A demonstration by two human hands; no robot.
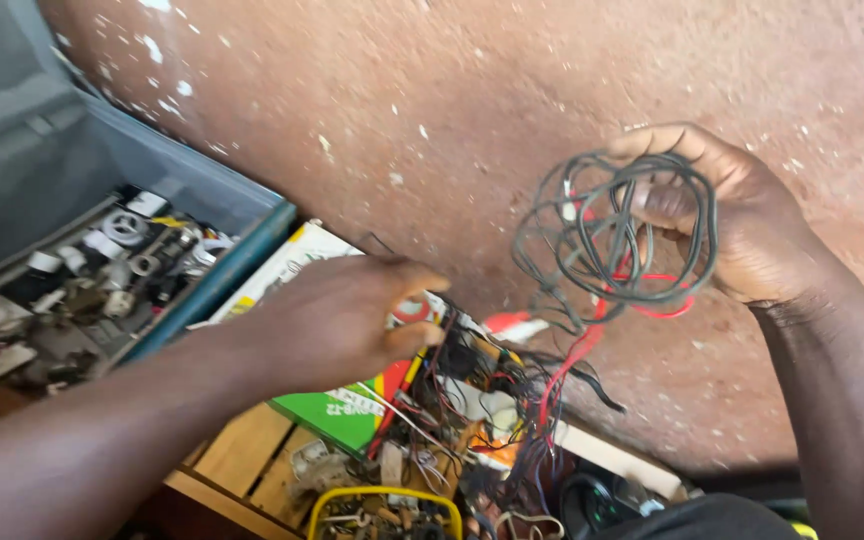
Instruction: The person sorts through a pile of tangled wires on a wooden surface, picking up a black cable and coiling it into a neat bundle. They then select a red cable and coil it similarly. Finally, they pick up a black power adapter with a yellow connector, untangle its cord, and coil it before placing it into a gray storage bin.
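My right hand (742,215) is raised in front of a reddish wall and grips a loose coil of black and red wires (612,235). Strands of that coil trail down into a tangle of wires (492,395) below. My left hand (342,315) hovers over a green and white cardboard box (337,415), fingers curled and pointing right toward the tangle; I cannot see anything held in it.
A blue-grey metal toolbox (202,185) at left stands open, filled with small white and metal parts (102,265). A wooden crate (252,465) lies below. A yellow-rimmed container (382,510) of parts sits at the bottom edge. The reddish speckled wall (432,100) fills the background.
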